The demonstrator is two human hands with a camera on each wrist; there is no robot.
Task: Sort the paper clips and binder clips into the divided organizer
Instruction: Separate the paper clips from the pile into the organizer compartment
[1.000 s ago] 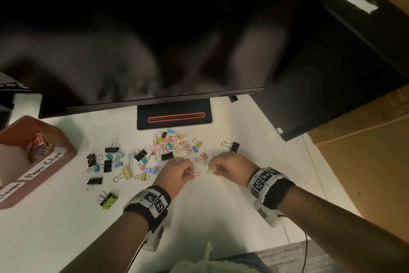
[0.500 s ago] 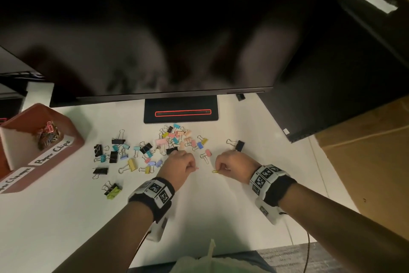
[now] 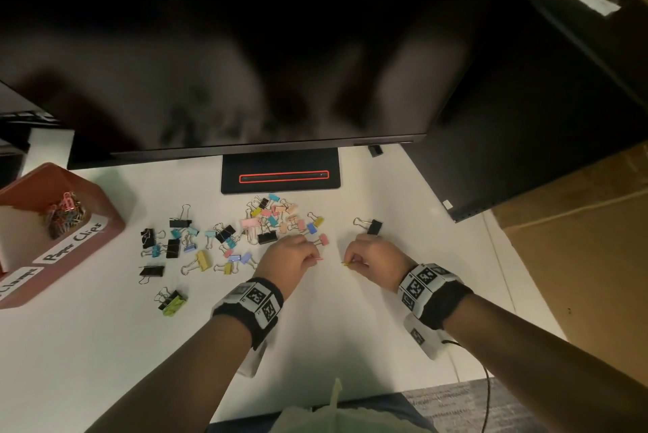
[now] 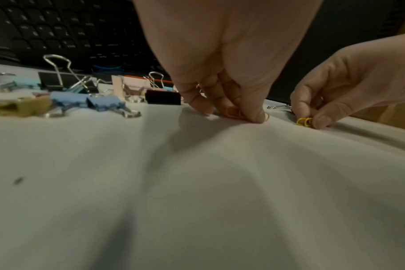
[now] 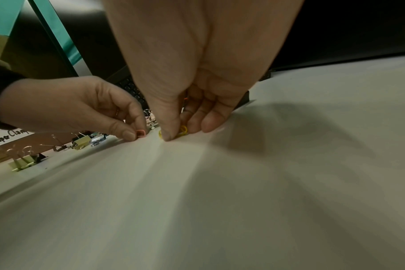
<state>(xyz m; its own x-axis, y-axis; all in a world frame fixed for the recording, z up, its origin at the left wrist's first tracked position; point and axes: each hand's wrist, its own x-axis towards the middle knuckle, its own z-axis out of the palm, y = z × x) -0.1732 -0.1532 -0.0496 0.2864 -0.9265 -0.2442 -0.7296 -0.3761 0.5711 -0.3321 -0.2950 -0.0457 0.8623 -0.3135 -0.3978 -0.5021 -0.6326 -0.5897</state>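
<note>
My left hand [image 3: 292, 257] pinches a pink paper clip [image 3: 318, 259] against the white desk; the same pink clip [image 4: 235, 112] shows under my thumb in the left wrist view. My right hand [image 3: 371, 257] pinches a yellow paper clip [image 3: 345, 263], seen as yellow loops [image 5: 183, 131] under its thumb. Several coloured and black binder clips [image 3: 245, 232] lie scattered behind my left hand. The red divided organizer [image 3: 105, 222] stands at the far left, with a heap of paper clips [image 3: 66, 215] in the section labelled Paper Clips.
A monitor with its dark stand base [image 3: 280, 169] overhangs the back of the desk. One black binder clip [image 3: 371, 226] lies just beyond my right hand. A yellow-green binder clip [image 3: 173, 303] sits alone to the near left. A cardboard box [image 3: 578, 257] stands right of the desk.
Both hands stay pinching their clips on the desk and have drawn slightly apart. My head view has shifted a little, nothing else moved.
</note>
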